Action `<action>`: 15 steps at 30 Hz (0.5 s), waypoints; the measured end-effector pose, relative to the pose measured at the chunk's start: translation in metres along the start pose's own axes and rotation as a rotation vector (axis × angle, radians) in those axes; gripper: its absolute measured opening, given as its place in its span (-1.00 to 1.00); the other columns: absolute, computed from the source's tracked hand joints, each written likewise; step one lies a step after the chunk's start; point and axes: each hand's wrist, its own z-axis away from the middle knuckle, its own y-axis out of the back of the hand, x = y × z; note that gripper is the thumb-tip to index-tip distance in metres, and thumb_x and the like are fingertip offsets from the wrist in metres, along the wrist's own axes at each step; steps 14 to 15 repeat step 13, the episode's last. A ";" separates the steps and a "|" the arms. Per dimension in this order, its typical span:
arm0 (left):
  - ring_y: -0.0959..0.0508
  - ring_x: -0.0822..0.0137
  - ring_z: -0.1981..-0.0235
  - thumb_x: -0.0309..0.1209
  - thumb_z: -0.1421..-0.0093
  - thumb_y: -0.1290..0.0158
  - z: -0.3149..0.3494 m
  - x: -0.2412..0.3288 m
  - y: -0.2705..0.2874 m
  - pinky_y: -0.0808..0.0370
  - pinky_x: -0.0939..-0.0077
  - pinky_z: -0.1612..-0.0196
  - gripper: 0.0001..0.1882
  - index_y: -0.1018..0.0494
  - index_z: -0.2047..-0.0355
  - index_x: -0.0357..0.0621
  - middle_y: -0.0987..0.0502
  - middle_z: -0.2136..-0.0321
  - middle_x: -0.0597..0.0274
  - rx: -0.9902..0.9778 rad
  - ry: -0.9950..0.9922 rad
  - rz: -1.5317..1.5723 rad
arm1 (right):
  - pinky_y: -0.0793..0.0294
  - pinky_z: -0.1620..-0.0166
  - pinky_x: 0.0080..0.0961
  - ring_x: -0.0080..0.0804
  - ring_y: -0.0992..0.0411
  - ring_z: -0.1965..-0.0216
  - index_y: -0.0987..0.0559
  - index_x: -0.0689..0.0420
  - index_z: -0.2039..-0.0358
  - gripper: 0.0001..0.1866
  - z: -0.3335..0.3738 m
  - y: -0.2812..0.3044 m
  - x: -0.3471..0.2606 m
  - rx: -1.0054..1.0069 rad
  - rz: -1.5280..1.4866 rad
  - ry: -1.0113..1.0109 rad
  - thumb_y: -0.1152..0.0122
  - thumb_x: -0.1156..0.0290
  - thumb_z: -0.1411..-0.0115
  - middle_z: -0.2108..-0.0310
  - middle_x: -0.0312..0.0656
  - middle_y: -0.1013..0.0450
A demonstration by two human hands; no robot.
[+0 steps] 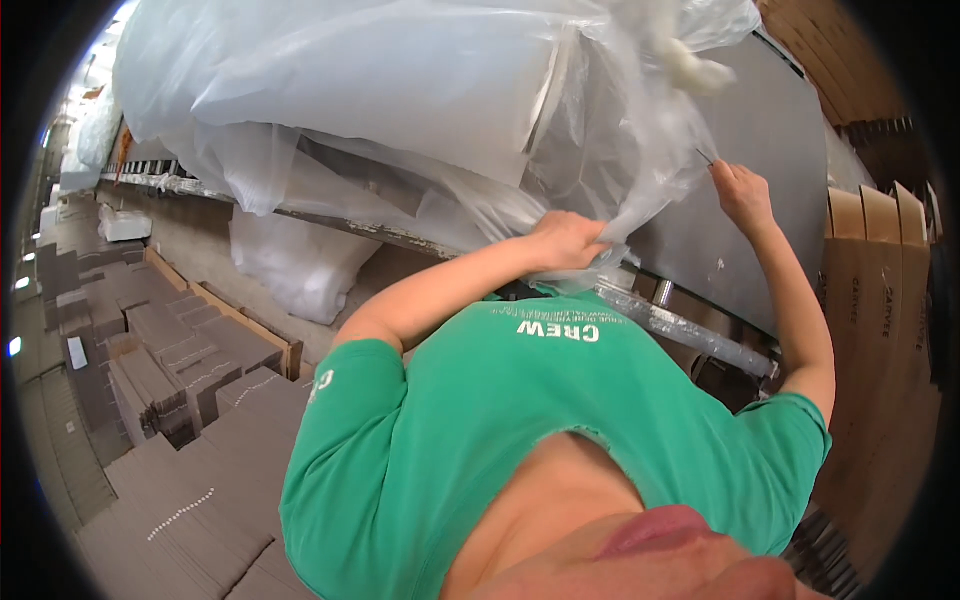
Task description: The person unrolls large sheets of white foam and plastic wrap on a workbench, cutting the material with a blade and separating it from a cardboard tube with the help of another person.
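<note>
Clear plastic film is draped over a large white, flat-sided object lying on the work surface. My left hand is closed around a gathered fold of this film near the surface's front edge. Over to the right, my right hand is closed on a thin dark pointed tool, its tip by the edge of the film; most of the tool is hidden in my fingers, so its kind cannot be made out. At the far side, a pale finger-like shape, perhaps another person's gloved hand, is against the film.
A grey table panel lies at the right, with a metal rail along its front. Stacks of flat brown-grey cardboard fill the left. Tall cardboard boxes stand at the right. More film hangs below the rail.
</note>
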 end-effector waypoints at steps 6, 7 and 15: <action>-0.53 -0.05 0.37 -0.06 -0.22 0.09 -0.003 0.003 -0.004 -0.42 0.08 0.30 -0.71 -0.43 0.13 0.19 -0.56 0.46 0.07 -0.057 0.079 -0.155 | -0.39 0.54 -0.39 -0.31 -0.41 0.51 -0.39 0.09 0.44 -0.89 -0.051 0.057 -0.086 0.089 -0.253 0.234 -0.12 0.49 0.02 0.58 -0.29 -0.38; -0.53 -0.05 0.37 -0.06 -0.22 0.09 -0.004 0.004 -0.006 -0.42 0.08 0.30 -0.71 -0.43 0.13 0.19 -0.56 0.46 0.07 -0.055 0.075 -0.158 | -0.38 0.57 -0.40 -0.34 -0.41 0.52 -0.38 0.08 0.47 -0.90 -0.046 0.056 -0.091 -0.007 -0.195 0.223 -0.12 0.48 0.02 0.59 -0.30 -0.39; -0.55 -0.06 0.34 -0.06 -0.21 0.10 0.009 0.013 -0.010 -0.43 0.07 0.26 -0.65 -0.39 0.16 0.00 -0.55 0.47 0.01 -0.131 0.150 -0.202 | -0.37 0.57 -0.39 -0.32 -0.45 0.52 -0.39 0.08 0.45 -0.88 -0.036 0.094 -0.111 -0.181 -0.189 0.085 -0.14 0.44 0.02 0.63 -0.32 -0.42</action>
